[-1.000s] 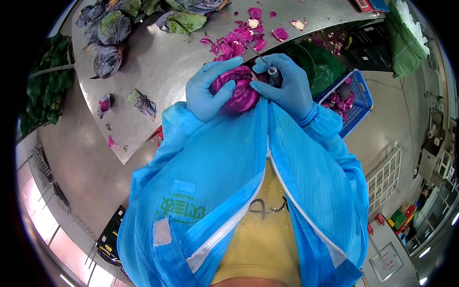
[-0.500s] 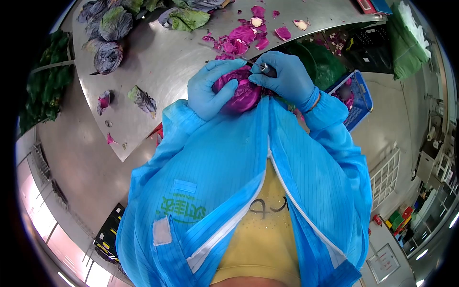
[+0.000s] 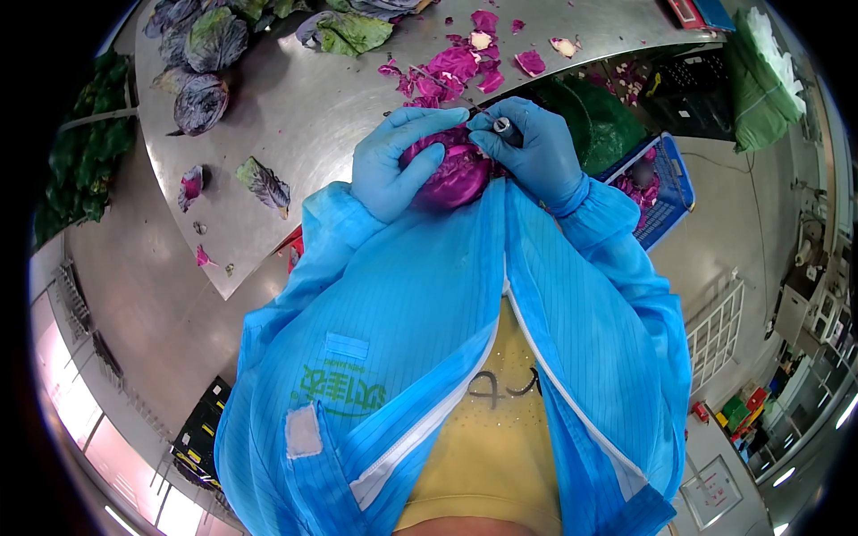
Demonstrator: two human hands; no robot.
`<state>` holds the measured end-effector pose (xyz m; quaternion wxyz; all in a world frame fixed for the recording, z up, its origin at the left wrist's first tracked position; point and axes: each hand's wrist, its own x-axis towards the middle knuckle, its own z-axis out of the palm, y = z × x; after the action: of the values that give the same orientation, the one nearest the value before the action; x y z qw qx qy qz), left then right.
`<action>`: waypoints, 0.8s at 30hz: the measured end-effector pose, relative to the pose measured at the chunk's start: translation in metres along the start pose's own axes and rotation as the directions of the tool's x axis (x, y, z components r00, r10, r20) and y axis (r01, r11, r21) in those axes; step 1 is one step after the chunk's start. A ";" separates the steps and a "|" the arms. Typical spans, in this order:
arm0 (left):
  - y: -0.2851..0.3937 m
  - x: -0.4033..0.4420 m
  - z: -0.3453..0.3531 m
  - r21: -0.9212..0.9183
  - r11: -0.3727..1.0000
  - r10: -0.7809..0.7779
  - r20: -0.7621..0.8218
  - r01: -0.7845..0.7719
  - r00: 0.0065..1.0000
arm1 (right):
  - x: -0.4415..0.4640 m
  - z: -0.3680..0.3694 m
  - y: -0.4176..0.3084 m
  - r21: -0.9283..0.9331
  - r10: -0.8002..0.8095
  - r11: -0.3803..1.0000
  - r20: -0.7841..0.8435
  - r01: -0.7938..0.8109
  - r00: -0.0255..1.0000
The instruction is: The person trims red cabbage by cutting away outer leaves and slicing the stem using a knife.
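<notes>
My left hand [image 3: 391, 163], in a blue glove, is wrapped round a shiny red cabbage [image 3: 458, 172] held close against my front at the table edge. Also gloved, my right hand [image 3: 536, 147] is closed on the dark handle of a knife [image 3: 508, 132]. Its thin blade points away to the upper left, over the trimmings, and is partly hard to make out. The right fingers are close to the cabbage's right side; whether they touch it I cannot tell. Purple leaf scraps [image 3: 451, 70] lie on the table just beyond my hands.
The steel table [image 3: 308, 116] holds more unpeeled cabbages [image 3: 201, 103] at the far left and loose leaves [image 3: 264, 186] nearer. To my right stand a blue basket [image 3: 670, 201] with purple pieces, a green bag [image 3: 594, 125] and a black crate [image 3: 693, 89].
The knife has swung away from the cabbage, its blade now reaching out over the scraps. My right hand has shifted slightly, while the left still holds the cabbage in place.
</notes>
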<state>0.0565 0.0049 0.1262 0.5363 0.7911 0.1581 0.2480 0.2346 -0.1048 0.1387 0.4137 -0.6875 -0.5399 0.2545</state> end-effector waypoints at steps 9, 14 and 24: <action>-0.004 0.005 -0.004 0.062 0.998 -0.011 0.067 0.007 0.998 | -0.013 -0.015 0.016 -0.038 -0.013 0.999 -0.060 0.011 0.998; -0.014 0.003 -0.003 -0.035 0.999 -0.026 0.033 0.028 0.999 | -0.037 -0.043 0.021 -0.142 -0.033 0.989 0.099 0.046 0.995; -0.010 0.005 -0.003 -0.051 0.998 -0.041 0.040 0.043 0.998 | -0.060 -0.066 0.026 -0.289 0.117 0.956 0.232 -0.047 0.966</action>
<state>0.0586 0.0133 0.1189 0.5646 0.7782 0.1577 0.2252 0.2834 -0.1836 0.1460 0.2305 -0.7241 -0.5886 0.2760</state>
